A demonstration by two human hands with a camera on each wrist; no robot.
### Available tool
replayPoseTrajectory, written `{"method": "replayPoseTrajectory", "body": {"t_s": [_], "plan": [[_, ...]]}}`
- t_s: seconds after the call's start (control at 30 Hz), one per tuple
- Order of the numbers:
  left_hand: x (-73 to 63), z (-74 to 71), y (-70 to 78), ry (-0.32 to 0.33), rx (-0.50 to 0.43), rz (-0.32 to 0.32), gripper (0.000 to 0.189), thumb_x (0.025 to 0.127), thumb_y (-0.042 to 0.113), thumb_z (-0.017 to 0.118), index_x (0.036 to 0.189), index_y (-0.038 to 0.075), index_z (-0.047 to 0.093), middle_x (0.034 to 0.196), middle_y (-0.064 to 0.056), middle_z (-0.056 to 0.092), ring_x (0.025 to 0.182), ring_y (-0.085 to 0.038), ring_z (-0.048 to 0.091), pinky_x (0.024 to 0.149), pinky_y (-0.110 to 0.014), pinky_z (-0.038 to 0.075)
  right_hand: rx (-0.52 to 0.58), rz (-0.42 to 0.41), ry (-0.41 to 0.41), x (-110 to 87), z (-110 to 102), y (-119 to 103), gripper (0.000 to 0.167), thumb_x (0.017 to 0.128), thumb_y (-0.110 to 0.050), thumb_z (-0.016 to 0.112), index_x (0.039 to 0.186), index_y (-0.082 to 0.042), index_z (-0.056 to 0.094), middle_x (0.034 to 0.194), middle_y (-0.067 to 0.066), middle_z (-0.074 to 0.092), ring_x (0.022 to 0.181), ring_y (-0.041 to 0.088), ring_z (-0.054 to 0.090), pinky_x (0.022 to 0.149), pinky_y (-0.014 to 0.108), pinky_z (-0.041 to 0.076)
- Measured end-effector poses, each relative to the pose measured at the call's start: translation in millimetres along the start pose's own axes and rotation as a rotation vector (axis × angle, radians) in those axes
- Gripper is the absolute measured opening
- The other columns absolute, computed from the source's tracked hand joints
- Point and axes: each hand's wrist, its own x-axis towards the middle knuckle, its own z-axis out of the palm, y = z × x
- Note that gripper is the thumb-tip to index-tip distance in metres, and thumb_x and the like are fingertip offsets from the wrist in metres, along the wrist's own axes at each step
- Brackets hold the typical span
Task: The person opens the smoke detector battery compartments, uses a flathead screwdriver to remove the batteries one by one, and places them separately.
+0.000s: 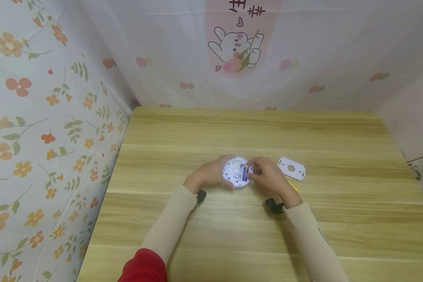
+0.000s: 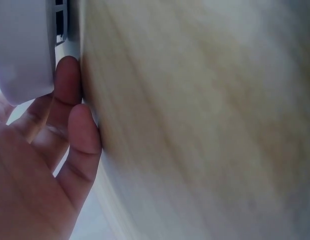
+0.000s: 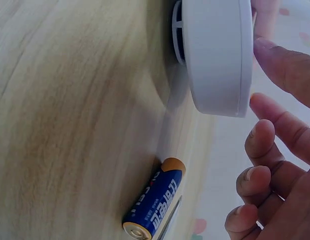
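Note:
A round white smoke detector (image 1: 229, 174) lies back side up on the table, its battery compartment uncovered. My left hand (image 1: 213, 172) holds it by the left side, fingers round the rim; in the left wrist view, fingertips (image 2: 69, 75) are under its edge. A blue and orange AA battery (image 1: 245, 172) sits in the compartment. My right hand (image 1: 269, 176) pinches this battery with thumb and index finger, its other fingers curled beside the detector (image 3: 217, 60). Another AA battery (image 3: 155, 200) lies loose on the table below the right hand.
A white mounting plate (image 1: 283, 166) with a round hole in its centre lies just right of my right hand. Something yellow (image 1: 293, 186) shows from under that hand, and a thin metal rod (image 3: 171, 217) lies beside the loose battery. Patterned curtains (image 1: 183, 47) hang behind the wooden table (image 1: 197, 129).

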Motion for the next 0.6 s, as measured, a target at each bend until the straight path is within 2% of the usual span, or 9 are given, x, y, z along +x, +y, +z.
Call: {"method": "replayPoseTrajectory", "body": {"t_s": [0.27, 0.6], "plan": [[-0.8, -1.9, 2.2, -0.005, -0.009, 0.006, 0.109, 0.067, 0.037, 0.087, 0.153, 0.024, 0.021, 0.155, -0.004, 0.033, 0.129, -0.022, 0.046, 0.105, -0.044, 0.041, -0.048, 0.012, -0.012, 0.7, 3.4, -0.2, 0.038, 0.081, -0.024, 0.077, 0.112, -0.005, 0.067, 0.082, 0.005, 0.057, 0.075, 0.017, 0.048, 0.065, 0.027, 0.038], [-0.8, -1.3, 0.7, 0.001, 0.012, 0.007, 0.109, 0.067, 0.039, 0.087, 0.153, 0.024, 0.021, 0.154, -0.004, 0.034, 0.129, -0.021, 0.046, 0.104, -0.043, 0.041, -0.017, 0.042, -0.033, 0.5, 5.1, -1.3, 0.039, 0.082, -0.022, 0.076, 0.115, -0.005, 0.065, 0.086, 0.005, 0.057, 0.079, 0.018, 0.049, 0.067, 0.027, 0.04]]}}
